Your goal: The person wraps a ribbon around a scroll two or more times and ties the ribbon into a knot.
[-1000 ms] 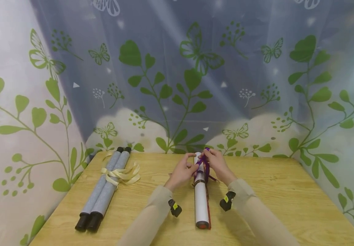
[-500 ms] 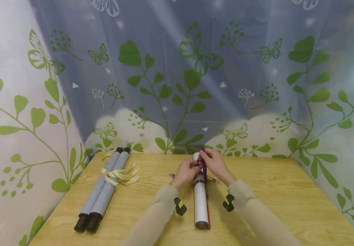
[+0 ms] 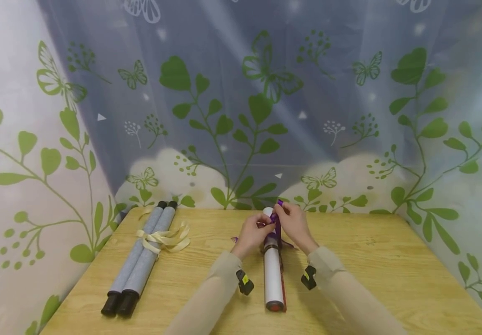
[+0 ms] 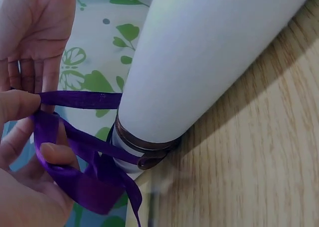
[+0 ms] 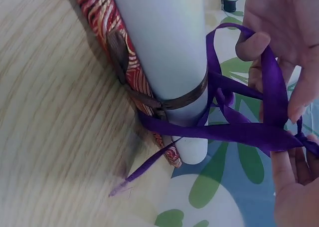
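Upright in the middle of the table is a white roll (image 3: 273, 279) lying lengthwise, with a dark brown band (image 5: 187, 98) round it. A red patterned strip (image 5: 114, 45) lies along its right side. Purple ribbon (image 4: 82, 184) passes round the roll near its far part and rises in loops to both hands. My left hand (image 3: 254, 233) pinches the ribbon from the left, fingers curled. On the right, my right hand (image 3: 295, 228) pinches it too, a short purple end (image 3: 280, 203) sticking up above the fingers. Exactly how the loops cross between the fingertips is partly hidden.
Two blue-grey rolls (image 3: 142, 260) with black ends lie on the left of the wooden table (image 3: 362, 279), tied with a cream ribbon (image 3: 165, 239). A leaf-patterned curtain (image 3: 241, 116) hangs behind the table's far edge.
My left hand has shifted a little right and closed in on the ribbon. A purple ribbon end now shows left of it. My right hand stays nearly in place, still pinching.
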